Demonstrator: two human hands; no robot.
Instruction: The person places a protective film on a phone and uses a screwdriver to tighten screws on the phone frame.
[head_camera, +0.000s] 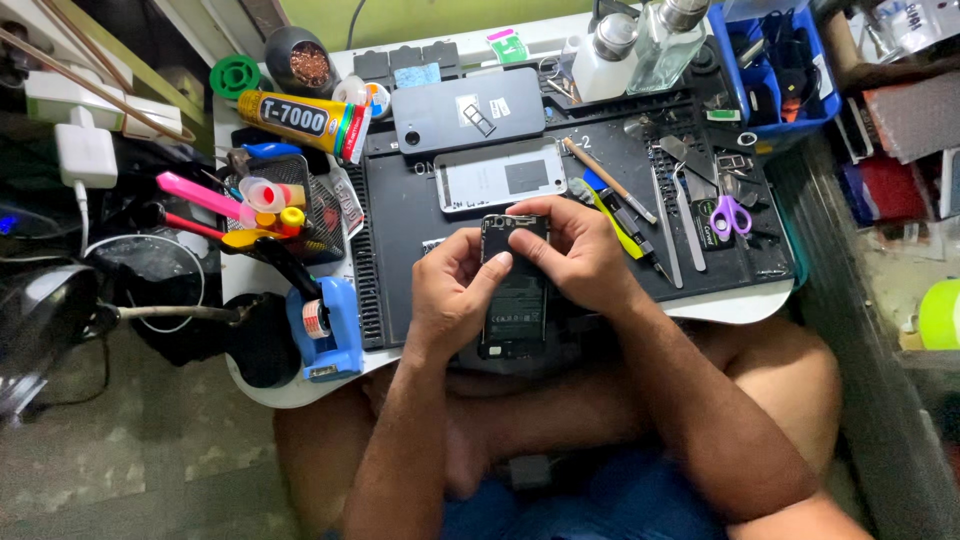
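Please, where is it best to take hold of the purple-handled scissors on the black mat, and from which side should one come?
Probably by the purple loops of the scissors, coming from above. They lie flat on the black mat at its right end, far from both hands, and the loops show clear. Tweezers and small metal parts crowd the blade side.

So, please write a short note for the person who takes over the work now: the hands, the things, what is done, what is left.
Left hand: holds the opened phone from its left side, thumb on the upper part.
Right hand: grips the phone's top, fingers at the upper edge.
Phone: over the near edge of the black mat, back off, insides showing.
On the mat: dark back cover, a light panel below it, tweezers and purple scissors to the right. Glue tube lies to the left.
Done: phone is open.
Left: back cover not yet on.
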